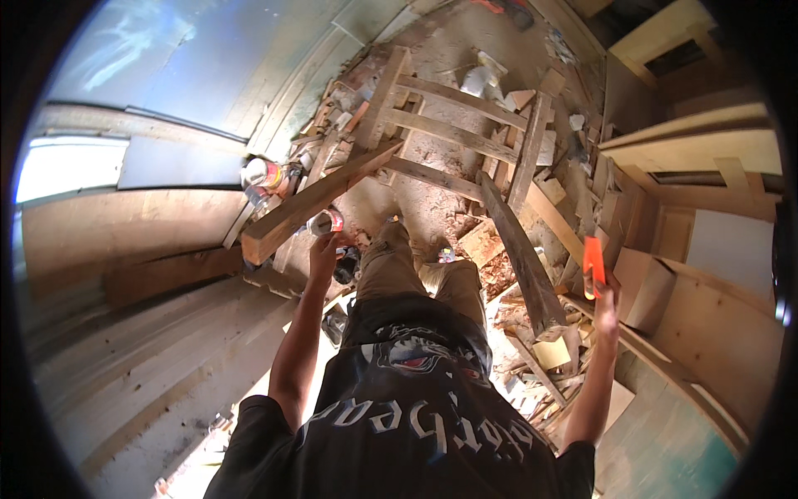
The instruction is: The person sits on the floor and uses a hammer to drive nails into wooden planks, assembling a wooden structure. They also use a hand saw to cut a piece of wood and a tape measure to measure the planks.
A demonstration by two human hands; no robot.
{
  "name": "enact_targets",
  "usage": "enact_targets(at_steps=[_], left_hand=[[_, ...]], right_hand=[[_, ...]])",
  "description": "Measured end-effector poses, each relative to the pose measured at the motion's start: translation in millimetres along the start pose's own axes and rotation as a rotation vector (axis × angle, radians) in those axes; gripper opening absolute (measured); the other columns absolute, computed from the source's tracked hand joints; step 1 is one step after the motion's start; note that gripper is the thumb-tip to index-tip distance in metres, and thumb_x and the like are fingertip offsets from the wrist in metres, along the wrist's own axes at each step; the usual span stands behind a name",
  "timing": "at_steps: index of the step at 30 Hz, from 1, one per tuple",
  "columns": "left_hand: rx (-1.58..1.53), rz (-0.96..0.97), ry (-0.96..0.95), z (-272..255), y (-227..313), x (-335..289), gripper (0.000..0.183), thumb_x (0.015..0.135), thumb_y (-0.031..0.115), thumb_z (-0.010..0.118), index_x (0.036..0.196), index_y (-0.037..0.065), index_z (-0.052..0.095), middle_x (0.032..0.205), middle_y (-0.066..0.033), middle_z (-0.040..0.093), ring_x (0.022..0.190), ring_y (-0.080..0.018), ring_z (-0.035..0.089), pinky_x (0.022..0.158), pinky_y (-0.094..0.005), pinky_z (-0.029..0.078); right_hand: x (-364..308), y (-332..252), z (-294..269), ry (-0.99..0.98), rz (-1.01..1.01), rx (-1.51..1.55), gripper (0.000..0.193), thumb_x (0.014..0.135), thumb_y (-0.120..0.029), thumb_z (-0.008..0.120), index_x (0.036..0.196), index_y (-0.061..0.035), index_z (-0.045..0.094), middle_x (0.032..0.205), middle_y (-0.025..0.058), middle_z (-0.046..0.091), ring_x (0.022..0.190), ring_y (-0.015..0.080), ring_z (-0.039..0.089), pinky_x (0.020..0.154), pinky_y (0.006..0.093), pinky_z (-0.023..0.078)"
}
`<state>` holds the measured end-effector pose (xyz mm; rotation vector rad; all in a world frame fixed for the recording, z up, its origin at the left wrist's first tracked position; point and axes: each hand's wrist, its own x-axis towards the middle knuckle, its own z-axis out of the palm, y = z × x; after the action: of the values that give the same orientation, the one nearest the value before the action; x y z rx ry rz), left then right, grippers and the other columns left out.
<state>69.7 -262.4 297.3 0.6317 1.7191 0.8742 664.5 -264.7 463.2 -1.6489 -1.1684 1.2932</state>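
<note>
Orange tool [593,259], one, in right hand [608,293]

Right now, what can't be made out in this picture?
All in the head view:
Orange tool: its gripped part, covered by the right hand.
Red-labelled can at the left hand: its contents, too small to tell.
Red thing: cut off by the top edge.
Black object: too shadowed to identify.

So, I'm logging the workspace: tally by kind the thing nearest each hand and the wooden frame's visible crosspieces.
Orange object, in the right hand: 1
White-and-red container, at the left hand: 1
Wooden crosspieces: 3
Total: 5
</note>
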Motion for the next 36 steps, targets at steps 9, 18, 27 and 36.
enact_targets(at_steps=[9, 18, 27, 36], left_hand=[[-0.321, -0.106, -0.156, 52.0, 49.5, -58.8, 0.043, 0.102, 0.034, 0.044, 0.127, 0.0, 0.054, 0.116, -0.0113, 0.065, 0.104, -0.0204, 0.065, 0.082, -0.0347, 0.055], [-0.596, -0.178, -0.075, 157.5, 89.2, -24.8, 0.029, 0.096, 0.025, 0.057, 0.108, -0.002, 0.055, 0.093, -0.0139, 0.063, 0.082, -0.028, 0.069, 0.07, -0.0418, 0.062], [-0.545, -0.256, -0.12, 138.0, 89.1, -7.4, 0.026, 0.096, 0.023, 0.053, 0.103, -0.001, 0.057, 0.093, -0.0142, 0.066, 0.081, -0.0281, 0.069, 0.064, -0.0408, 0.061], [-0.498, -0.293, 0.012, 132.4, 99.0, -17.6, 0.024, 0.096, 0.017, 0.05, 0.097, -0.007, 0.055, 0.085, -0.0165, 0.065, 0.071, -0.0277, 0.069, 0.057, -0.0381, 0.062]], right_hand=[[75.2, -51.5, 132.2, -0.689, -0.481, -0.279, 0.028, 0.092, -0.027, 0.065, 0.085, -0.0003, 0.06, 0.067, 0.0059, 0.052, 0.063, 0.0151, 0.048, 0.06, 0.0341, 0.04], [80.0, -18.7, 148.1, -0.855, -0.545, -0.56, 0.035, 0.089, -0.031, 0.069, 0.112, -0.0049, 0.066, 0.112, 0.0148, 0.063, 0.108, 0.029, 0.059, 0.09, 0.0397, 0.047], [75.5, 2.1, 90.9, -0.194, -0.229, -0.282, 0.028, 0.097, -0.029, 0.061, 0.108, -0.0039, 0.066, 0.103, 0.007, 0.068, 0.095, 0.0185, 0.064, 0.09, 0.0316, 0.048], [8.1, 95.4, 64.3, 0.268, 0.251, 0.109, 0.028, 0.098, -0.029, 0.059, 0.102, -0.0018, 0.066, 0.095, 0.0078, 0.069, 0.08, 0.0131, 0.066, 0.073, 0.0278, 0.052]])
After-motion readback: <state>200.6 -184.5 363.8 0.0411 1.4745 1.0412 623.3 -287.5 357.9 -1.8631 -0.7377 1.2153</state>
